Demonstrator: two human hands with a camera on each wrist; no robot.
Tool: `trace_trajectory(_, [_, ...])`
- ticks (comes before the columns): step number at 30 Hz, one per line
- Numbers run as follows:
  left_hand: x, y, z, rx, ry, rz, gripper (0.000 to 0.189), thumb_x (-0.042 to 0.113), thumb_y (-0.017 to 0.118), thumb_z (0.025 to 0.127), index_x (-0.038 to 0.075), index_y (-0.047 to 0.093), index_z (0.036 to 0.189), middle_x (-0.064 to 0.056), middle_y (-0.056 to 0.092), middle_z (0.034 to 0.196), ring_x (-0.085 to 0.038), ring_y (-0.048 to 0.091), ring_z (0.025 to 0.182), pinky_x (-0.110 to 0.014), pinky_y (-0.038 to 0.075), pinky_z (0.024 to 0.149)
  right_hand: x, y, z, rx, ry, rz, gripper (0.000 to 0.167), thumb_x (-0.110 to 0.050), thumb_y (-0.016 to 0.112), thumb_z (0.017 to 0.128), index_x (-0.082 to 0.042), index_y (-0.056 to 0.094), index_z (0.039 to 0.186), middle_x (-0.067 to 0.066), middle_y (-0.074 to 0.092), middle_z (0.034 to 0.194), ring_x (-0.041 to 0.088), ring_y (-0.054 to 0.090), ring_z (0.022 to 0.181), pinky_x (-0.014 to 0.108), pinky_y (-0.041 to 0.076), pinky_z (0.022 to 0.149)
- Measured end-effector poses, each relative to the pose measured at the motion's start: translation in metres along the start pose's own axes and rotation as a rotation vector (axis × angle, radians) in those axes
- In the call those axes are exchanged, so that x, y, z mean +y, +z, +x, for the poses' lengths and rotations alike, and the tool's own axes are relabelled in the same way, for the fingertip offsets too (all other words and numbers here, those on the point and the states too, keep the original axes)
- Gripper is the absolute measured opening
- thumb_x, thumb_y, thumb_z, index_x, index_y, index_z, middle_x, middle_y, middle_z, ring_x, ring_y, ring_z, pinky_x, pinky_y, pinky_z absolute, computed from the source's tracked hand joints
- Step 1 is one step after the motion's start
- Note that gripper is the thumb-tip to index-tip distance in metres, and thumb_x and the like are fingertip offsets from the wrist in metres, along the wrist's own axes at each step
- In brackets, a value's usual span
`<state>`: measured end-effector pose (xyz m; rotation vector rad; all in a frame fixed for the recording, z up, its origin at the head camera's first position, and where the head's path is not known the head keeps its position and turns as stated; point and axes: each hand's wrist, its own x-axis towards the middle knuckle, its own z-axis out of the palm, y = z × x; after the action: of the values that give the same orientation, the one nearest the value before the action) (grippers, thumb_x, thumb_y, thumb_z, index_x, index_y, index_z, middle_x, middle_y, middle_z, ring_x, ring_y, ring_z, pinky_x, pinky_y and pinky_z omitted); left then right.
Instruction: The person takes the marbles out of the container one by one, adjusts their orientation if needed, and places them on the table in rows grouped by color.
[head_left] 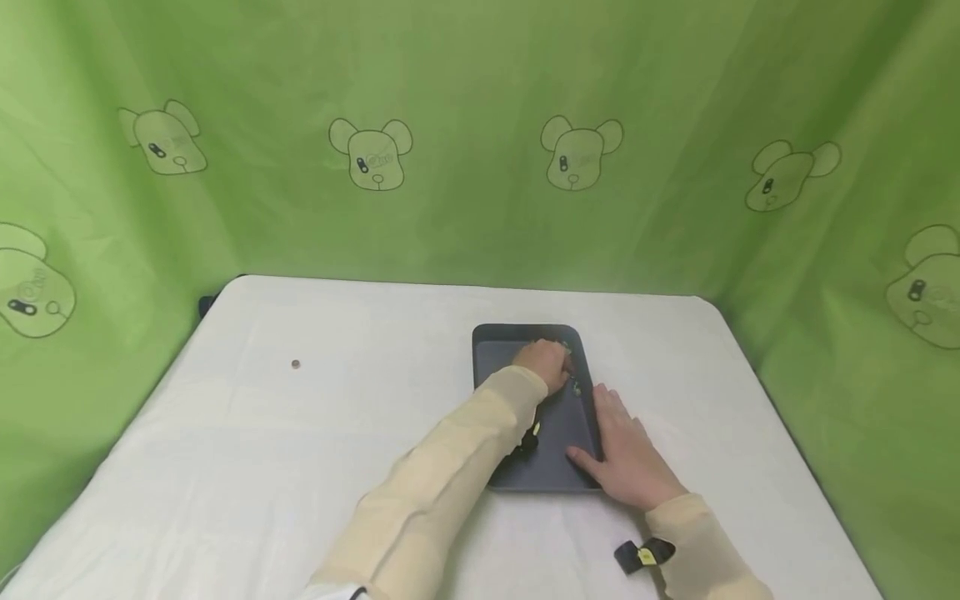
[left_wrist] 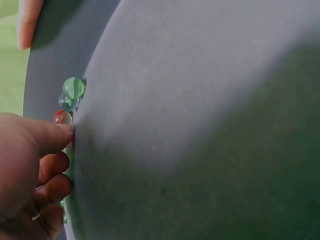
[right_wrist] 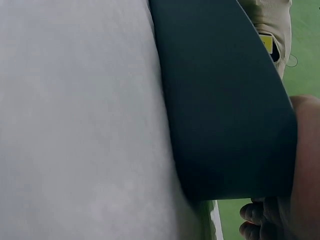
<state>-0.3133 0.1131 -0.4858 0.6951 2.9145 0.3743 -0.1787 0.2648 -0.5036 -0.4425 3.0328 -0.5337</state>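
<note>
A dark grey tray [head_left: 555, 467] lies on the table. My left hand [head_left: 542, 363] reaches into its far part with curled fingers. Clear glass marbles line the tray's right wall. In the left wrist view, a green-swirled marble [left_wrist: 74, 88] and a bluish one [left_wrist: 68, 102] sit just beyond the hand. The left thumb tip overlaps an orange-red marble [left_wrist: 63, 117]; I cannot tell whether the fingers hold one. More green glass shows behind the lower fingers. My right hand [head_left: 626, 458] rests along the tray's right side, fingers straight outside, thumb over the rim.
A small brownish round object [head_left: 296, 364] lies by itself on the white cloth [head_left: 225, 467], well left of the tray. Green curtains [head_left: 480, 225] with bear-head prints hang around the table. Dark straps with yellow labels [head_left: 645, 556] are on both wrists.
</note>
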Motion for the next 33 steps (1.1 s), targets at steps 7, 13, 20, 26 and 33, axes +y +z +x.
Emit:
trace_trajectory(7, [0.001,0.001,-0.001,0.009,-0.025,0.047,0.016,0.036,0.067,0.089,0.024,0.074,0.097,0.009,0.072,0.089,-0.005,0.062,0.071,-0.023,0.053,0.073,-0.001,-0.002,-0.001,-0.001,-0.001,0.0,0.1,-0.05,0.06,0.09,0.001,0.001,0.152,0.024,0.009,0.157,0.041,0.011,0.144,0.066,0.018,0.107])
trace_trajectory(13, [0.0,-0.009,-0.008,0.0,-0.027,0.07,0.014,0.035,0.067,0.09,0.023,0.075,0.088,0.009,0.068,0.075,-0.004,0.055,0.058,-0.02,0.049,0.059,-0.003,-0.003,-0.001,0.002,0.001,0.0,0.099,-0.049,0.061,0.09,0.003,0.002,0.152,0.025,0.011,0.157,0.042,0.012,0.143,0.067,0.019,0.106])
trace_trajectory(20, [-0.004,-0.031,-0.022,0.01,0.027,0.019,0.013,0.029,0.066,0.09,0.021,0.075,0.095,0.009,0.071,0.088,-0.004,0.061,0.069,-0.02,0.051,0.065,-0.001,-0.003,-0.001,0.003,-0.003,0.01,0.1,-0.049,0.062,0.089,0.003,0.002,0.152,0.025,0.011,0.157,0.042,0.012,0.143,0.067,0.019,0.106])
trace_trajectory(26, [-0.017,-0.061,-0.038,0.052,0.071,-0.042,0.019,0.03,0.065,0.092,0.02,0.072,0.107,0.007,0.07,0.106,-0.008,0.064,0.093,-0.024,0.05,0.085,0.0,-0.006,-0.001,-0.013,0.008,0.011,0.101,-0.05,0.061,0.089,0.002,0.001,0.152,0.025,0.01,0.157,0.041,0.011,0.143,0.067,0.019,0.106])
trace_trajectory(33, [-0.054,-0.095,-0.067,0.145,0.05,-0.167,0.023,0.029,0.066,0.092,0.015,0.07,0.109,0.001,0.069,0.106,-0.012,0.063,0.096,-0.028,0.049,0.09,0.003,-0.01,0.0,-0.019,-0.001,0.004,0.102,-0.052,0.06,0.089,0.002,0.001,0.152,0.023,0.011,0.157,0.04,0.012,0.144,0.066,0.02,0.107])
